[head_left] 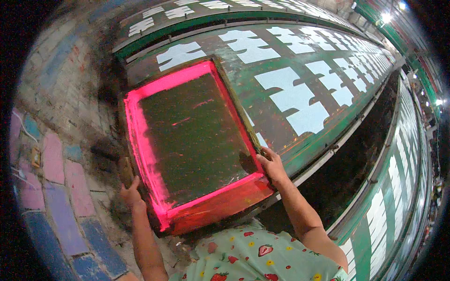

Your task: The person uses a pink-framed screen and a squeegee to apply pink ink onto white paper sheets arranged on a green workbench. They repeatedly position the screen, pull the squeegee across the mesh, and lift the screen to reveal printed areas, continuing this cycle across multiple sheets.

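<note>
A large screen printing frame (187,136) is in front of me, tilted, its dark mesh ringed with bright pink ink. My right hand (273,167) grips the frame's right side near the close corner, thumb on the wooden edge and fingers underneath, partly hidden. At the left side, my left hand (133,195) is closed at the frame's outer edge. A short piece of wood (125,171) sticks up from that hand; whether it belongs to the frame I cannot tell. Beyond the frame, pale blue cut fabric pieces (293,100) lie in rows on a long green printing table (304,152).
More long tables with pale pieces run along the far side and the right, such as the right-hand table (361,239). A dark gap (347,173) separates them. Brick paving (65,210) with pink, purple and blue patches lies at left. Bright lamps (386,18) hang at upper right.
</note>
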The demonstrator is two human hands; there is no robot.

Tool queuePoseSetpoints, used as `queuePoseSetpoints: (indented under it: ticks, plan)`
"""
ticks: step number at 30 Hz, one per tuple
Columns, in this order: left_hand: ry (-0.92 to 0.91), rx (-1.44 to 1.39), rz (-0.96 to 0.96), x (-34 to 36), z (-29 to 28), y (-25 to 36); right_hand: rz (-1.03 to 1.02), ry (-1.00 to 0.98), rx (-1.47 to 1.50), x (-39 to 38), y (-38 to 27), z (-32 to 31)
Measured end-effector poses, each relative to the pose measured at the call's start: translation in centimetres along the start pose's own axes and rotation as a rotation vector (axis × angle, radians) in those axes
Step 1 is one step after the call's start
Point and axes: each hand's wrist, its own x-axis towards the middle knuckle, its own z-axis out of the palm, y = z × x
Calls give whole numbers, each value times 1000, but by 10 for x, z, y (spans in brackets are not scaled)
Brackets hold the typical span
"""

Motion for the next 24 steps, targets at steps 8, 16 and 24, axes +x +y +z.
queuePoseSetpoints:
  ticks: [8,16,24]
  plan:
    - [152,-38,-40,-76,77,-20,25,31,162,28,13,-85]
    - [64,-129,-26,-104,98,-28,29,-46,77,55,29,-125]
    - [128,157,-68,-116,118,-31,-415,62,-704,25,15,-136]
